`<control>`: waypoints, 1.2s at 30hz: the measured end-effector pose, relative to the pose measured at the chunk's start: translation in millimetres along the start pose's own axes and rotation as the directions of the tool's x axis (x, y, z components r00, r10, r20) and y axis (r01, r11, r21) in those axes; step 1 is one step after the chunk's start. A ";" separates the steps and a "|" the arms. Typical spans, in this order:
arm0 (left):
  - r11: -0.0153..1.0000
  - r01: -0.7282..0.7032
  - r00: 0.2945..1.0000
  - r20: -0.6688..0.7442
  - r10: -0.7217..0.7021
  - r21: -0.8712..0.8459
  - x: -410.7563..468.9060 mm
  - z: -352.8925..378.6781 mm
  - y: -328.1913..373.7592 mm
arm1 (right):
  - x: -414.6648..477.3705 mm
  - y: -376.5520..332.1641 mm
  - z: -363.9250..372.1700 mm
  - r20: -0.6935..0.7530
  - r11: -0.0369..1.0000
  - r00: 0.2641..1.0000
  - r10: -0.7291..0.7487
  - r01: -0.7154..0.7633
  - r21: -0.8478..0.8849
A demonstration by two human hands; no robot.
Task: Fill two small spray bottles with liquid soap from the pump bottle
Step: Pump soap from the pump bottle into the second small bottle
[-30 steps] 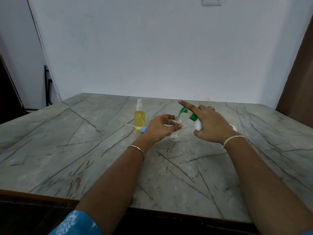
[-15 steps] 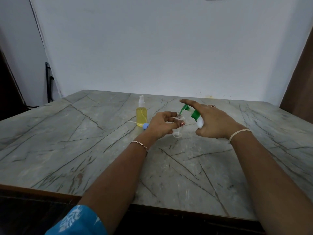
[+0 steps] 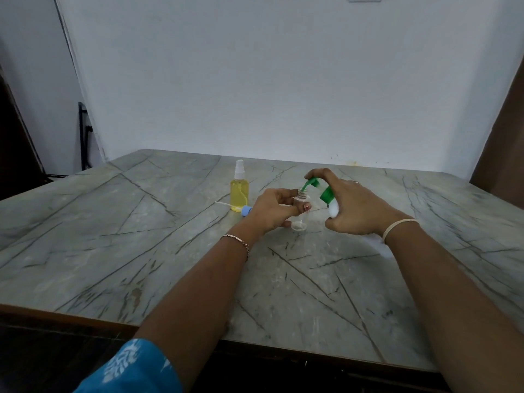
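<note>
My left hand (image 3: 270, 209) pinches a small clear spray bottle (image 3: 302, 198) with its top off, held just above the table. My right hand (image 3: 355, 207) grips the white pump bottle (image 3: 332, 207), tilted left, with a finger curled over its green pump head (image 3: 312, 183). The green nozzle points down into the clear bottle's open neck. Another spray bottle (image 3: 240, 194), filled with yellow liquid and capped with a white sprayer, stands upright to the left. Most of the pump bottle's body is hidden behind my right hand.
A blue sprayer cap (image 3: 246, 211) with its white dip tube lies at the foot of the yellow bottle. A small clear cap (image 3: 298, 227) lies on the marble table (image 3: 141, 251) under my left hand. A white wall stands behind the table.
My right index finger, stretched out over the pump head before, now curls down on it. Both hands and bottles stay in roughly the same place.
</note>
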State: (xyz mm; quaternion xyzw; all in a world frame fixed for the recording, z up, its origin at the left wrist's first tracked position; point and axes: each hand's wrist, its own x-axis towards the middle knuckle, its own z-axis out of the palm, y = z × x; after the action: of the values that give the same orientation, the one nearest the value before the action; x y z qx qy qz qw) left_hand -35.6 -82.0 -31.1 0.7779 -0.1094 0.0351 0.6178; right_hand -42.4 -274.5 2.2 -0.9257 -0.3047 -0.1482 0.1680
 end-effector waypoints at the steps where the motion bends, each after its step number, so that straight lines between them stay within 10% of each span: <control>1: 1.000 0.000 1.000 0.001 0.000 0.001 0.0 0.2 0.1 | 0.0 -0.4 1.1 -0.015 1.000 1.000 -0.003 0.003 -0.001; 36: 0.998 0.048 0.998 -0.035 -0.047 0.035 -6.1 4.4 11.0 | 3.2 2.3 14.6 -0.105 0.999 0.994 -0.029 0.024 -0.047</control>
State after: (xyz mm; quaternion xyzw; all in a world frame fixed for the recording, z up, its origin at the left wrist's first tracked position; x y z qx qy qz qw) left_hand -44.2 -87.8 -22.8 0.7906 -0.0798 0.0357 0.6061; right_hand -36.0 -268.7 -10.3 -0.9161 -0.3042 -0.2061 0.1606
